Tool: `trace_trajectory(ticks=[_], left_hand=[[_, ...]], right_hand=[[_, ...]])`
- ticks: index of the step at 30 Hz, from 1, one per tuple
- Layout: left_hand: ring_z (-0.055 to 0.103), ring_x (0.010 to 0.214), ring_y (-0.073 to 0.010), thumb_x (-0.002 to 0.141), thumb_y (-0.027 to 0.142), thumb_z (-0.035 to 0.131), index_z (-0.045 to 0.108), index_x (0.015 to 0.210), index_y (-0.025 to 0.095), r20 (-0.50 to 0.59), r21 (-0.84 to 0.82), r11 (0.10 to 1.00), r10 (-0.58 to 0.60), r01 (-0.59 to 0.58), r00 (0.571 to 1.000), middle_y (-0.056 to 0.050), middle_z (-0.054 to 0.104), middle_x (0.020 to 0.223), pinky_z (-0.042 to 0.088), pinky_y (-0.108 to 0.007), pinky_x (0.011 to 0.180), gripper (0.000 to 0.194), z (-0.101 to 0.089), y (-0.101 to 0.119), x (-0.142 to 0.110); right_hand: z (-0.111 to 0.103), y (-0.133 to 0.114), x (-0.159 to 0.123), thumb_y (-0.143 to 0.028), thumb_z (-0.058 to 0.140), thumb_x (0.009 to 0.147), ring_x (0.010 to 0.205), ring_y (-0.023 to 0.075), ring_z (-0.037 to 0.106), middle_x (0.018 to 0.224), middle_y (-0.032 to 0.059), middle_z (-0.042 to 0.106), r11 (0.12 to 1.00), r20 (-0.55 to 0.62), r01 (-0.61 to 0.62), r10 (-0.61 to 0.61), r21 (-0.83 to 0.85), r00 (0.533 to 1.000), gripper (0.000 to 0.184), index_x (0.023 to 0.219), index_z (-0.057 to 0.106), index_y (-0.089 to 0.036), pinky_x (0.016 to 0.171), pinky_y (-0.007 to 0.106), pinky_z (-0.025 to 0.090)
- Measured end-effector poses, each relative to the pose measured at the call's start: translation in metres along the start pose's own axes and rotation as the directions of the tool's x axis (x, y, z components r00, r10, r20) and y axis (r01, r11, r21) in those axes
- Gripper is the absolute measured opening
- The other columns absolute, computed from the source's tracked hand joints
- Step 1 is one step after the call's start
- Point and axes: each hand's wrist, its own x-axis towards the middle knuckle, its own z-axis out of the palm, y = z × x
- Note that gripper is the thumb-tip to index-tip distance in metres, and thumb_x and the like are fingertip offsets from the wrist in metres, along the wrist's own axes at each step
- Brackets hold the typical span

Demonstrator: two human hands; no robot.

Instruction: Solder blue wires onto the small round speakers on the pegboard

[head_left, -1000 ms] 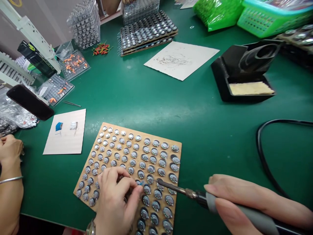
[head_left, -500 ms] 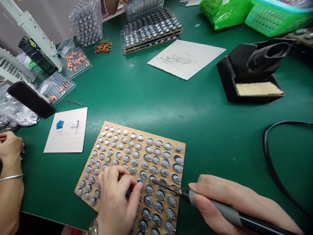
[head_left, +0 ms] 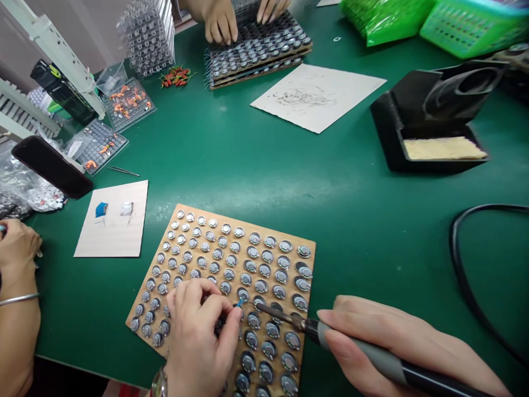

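A wooden board [head_left: 308,246] lies near the front edge of the green mat, filled with several rows of small round metal speakers [head_left: 255,238]. My left hand [head_left: 198,336] rests on the board's lower part and pinches a short blue wire [head_left: 239,302] over one speaker. My right hand [head_left: 397,342] grips a soldering iron [head_left: 363,353] by its grey handle. The iron's tip [head_left: 258,305] points left and sits just beside the blue wire and my left fingertips.
A black iron stand with a yellow sponge [head_left: 444,148] is at the right, a black cable [head_left: 463,275] loops beside it. A card with wire bits [head_left: 111,220] lies left. Another person's hand [head_left: 16,248] is at far left; other hands [head_left: 221,22] touch stacked boards [head_left: 256,55] at the back.
My right hand and the iron have slid left, bringing the tip up to the blue wire. Another person's hands have come down onto the stacked boards at the back.
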Motion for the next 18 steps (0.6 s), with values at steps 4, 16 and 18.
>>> trace_trajectory(ticks=[4, 16, 18], left_hand=[[0.052, 0.09, -0.0204, 0.091, 0.017, 0.054, 0.061, 0.077, 0.022, -0.013, -0.018, 1.0, -0.007, 0.007, 1.0, -0.001, 0.057, 0.09, 0.034, -0.039, 0.082, 0.016, 0.0002, 0.0005, -0.0001], [0.052, 0.089, -0.0205, 0.09, 0.017, 0.054, 0.06, 0.077, 0.022, -0.019, -0.021, 1.0, -0.017, 0.017, 1.0, -0.002, 0.057, 0.089, 0.034, -0.038, 0.08, 0.016, 0.0014, 0.0013, 0.0011], [0.052, 0.09, -0.0205, 0.09, 0.016, 0.055, 0.06, 0.077, 0.022, -0.014, -0.017, 1.0, -0.014, 0.013, 1.0, -0.002, 0.057, 0.089, 0.034, -0.039, 0.081, 0.015, 0.0013, 0.0015, 0.0006]], right_hand=[[0.0015, -0.001, 0.0006, -0.026, 0.048, 0.099, 0.049, 0.0096, 0.064, 0.06, -0.0015, 0.066, 1.0, -0.013, 0.018, -0.018, 0.0, 1.0, 0.009, 0.091, 0.053, -0.023, 0.046, 0.014, 0.051], [0.0042, -0.0012, -0.0006, -0.018, 0.051, 0.096, 0.046, 0.0095, 0.061, 0.058, -0.0029, 0.061, 0.994, 0.001, 0.033, -0.033, 0.107, 0.999, 0.006, 0.095, 0.055, -0.022, 0.044, 0.017, 0.05], [0.0038, -0.0022, 0.0012, -0.017, 0.049, 0.096, 0.045, 0.0099, 0.06, 0.057, -0.0035, 0.06, 0.994, 0.026, 0.044, -0.047, 0.1, 0.999, 0.007, 0.095, 0.054, -0.023, 0.043, 0.018, 0.049]])
